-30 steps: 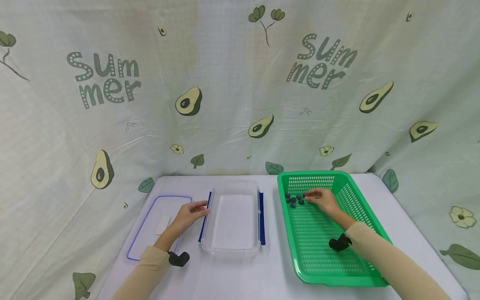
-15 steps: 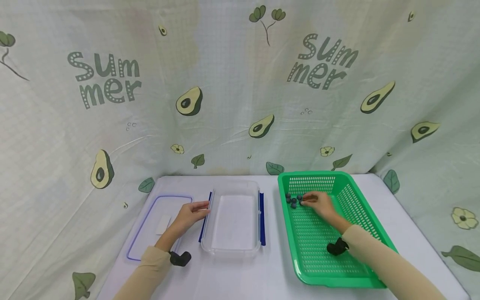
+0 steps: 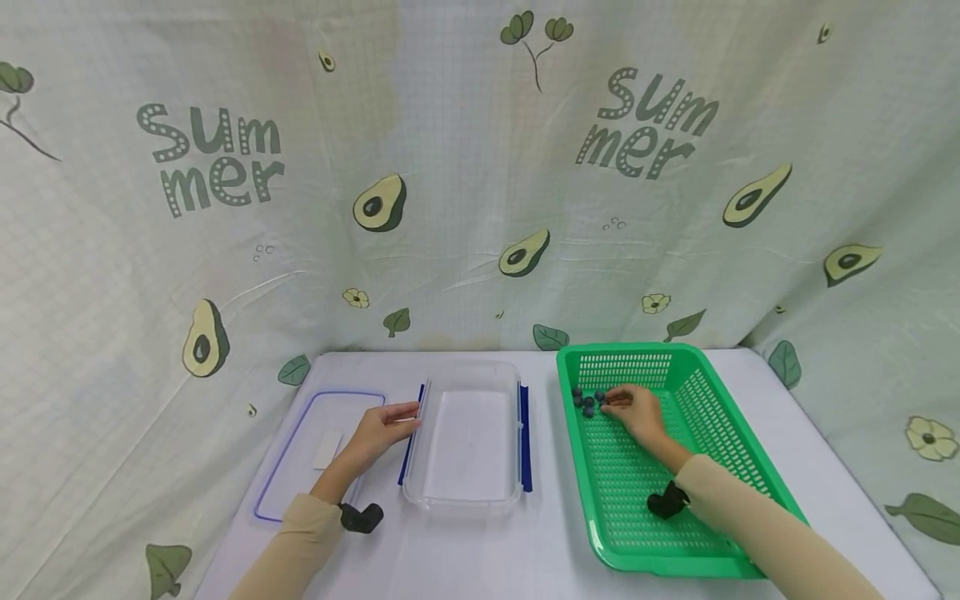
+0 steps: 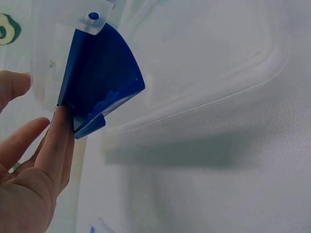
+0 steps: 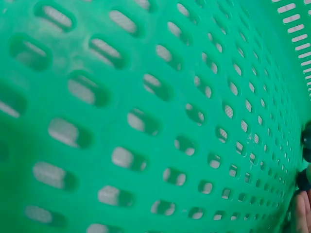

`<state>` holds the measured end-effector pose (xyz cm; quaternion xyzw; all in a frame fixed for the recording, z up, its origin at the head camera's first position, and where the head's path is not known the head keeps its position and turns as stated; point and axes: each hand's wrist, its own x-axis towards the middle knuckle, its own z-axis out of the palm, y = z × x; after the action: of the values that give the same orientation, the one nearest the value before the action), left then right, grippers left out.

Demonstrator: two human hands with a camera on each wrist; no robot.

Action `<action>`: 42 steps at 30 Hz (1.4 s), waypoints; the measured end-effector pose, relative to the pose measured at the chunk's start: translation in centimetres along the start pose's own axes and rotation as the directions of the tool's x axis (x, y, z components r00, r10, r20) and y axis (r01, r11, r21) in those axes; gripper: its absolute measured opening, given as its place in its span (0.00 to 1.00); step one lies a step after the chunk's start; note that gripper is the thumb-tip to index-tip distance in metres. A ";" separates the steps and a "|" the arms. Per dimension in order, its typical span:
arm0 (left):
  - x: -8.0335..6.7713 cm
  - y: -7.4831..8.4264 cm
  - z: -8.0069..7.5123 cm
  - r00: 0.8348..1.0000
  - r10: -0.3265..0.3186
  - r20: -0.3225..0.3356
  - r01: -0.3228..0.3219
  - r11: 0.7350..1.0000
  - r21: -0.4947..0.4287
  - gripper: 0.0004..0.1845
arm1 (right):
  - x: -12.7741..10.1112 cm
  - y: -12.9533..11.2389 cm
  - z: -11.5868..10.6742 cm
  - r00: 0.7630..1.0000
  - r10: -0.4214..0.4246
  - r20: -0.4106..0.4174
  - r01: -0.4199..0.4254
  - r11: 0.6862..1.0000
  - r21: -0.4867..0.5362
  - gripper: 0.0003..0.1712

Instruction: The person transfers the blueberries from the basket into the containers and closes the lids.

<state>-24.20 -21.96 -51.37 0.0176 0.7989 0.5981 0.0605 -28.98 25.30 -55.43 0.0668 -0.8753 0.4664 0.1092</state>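
A clear plastic food container [image 3: 470, 442], its lid off, stands mid-table with a blue latch flap [image 4: 102, 73] hanging on its left side. Straight fingers of my left hand [image 3: 378, 433] touch that flap, the thumb held apart. Inside the green basket [image 3: 600, 533], my right hand [image 3: 637, 414] reaches to the far left corner. Its thumb and fingertips pinch a blueberry [image 5: 303, 179], mostly covered by the fingers in the head view. Several other blueberries [image 3: 588, 411] lie loose just left of these fingertips.
The container's clear lid [image 3: 300, 467] with a blue seal lies flat at the left of the table. A second blue latch flap [image 3: 526, 442] hangs on the container's right side. A printed curtain [image 3: 450, 167] stands behind the table.
My right hand has shifted slightly left and toward me, its fingertips moving from the rightmost blueberries to one nearer the cluster. The left hand has stayed at the container's side.
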 end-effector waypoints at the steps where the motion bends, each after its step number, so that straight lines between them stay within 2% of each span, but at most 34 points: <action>1: 0.0 -0.1 0.0 1.000 0.000 0.003 0.000 1.000 -0.003 0.25 | -0.1 0.0 0.0 1.000 0.001 -0.006 -0.001 1.000 -0.004 0.13; 6: 0.0 -0.3 0.1 1.000 -0.008 0.005 0.008 1.000 -0.019 0.26 | -0.2 -0.2 0.0 1.000 0.012 -0.018 -0.012 1.000 -0.007 0.12; 13: -0.1 -0.1 0.0 1.000 -0.011 -0.008 0.011 1.000 0.018 0.29 | 0.0 -0.6 -0.4 0.999 0.008 -0.039 -0.008 1.000 -0.016 0.13; 21: -0.2 -0.4 -0.4 0.999 -0.041 -0.017 0.041 0.999 0.011 0.38 | 0.1 -1.9 -1.4 0.998 0.045 -0.034 -0.046 0.999 -0.012 0.10; 28: -0.2 -0.5 -0.4 1.000 0.013 0.027 -0.013 1.000 0.000 0.28 | 0.3 -3.3 -2.6 0.995 0.069 -0.078 -0.064 0.995 0.073 0.10; 33: -0.3 -0.4 -0.4 0.999 0.005 0.032 -0.006 0.999 0.035 0.24 | 0.1 -3.8 -3.3 0.995 0.083 -0.057 -0.079 0.994 0.076 0.10; 42: -0.2 -0.2 -0.4 0.999 -0.020 0.042 0.018 0.999 0.047 0.24 | 0.1 -4.9 -4.7 0.997 0.050 -0.065 -0.044 0.995 0.095 0.11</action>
<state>-24.02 -22.41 -51.46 0.0240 0.8114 0.5781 0.0826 -27.44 26.48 -48.90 0.0355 -0.8496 0.5113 0.1244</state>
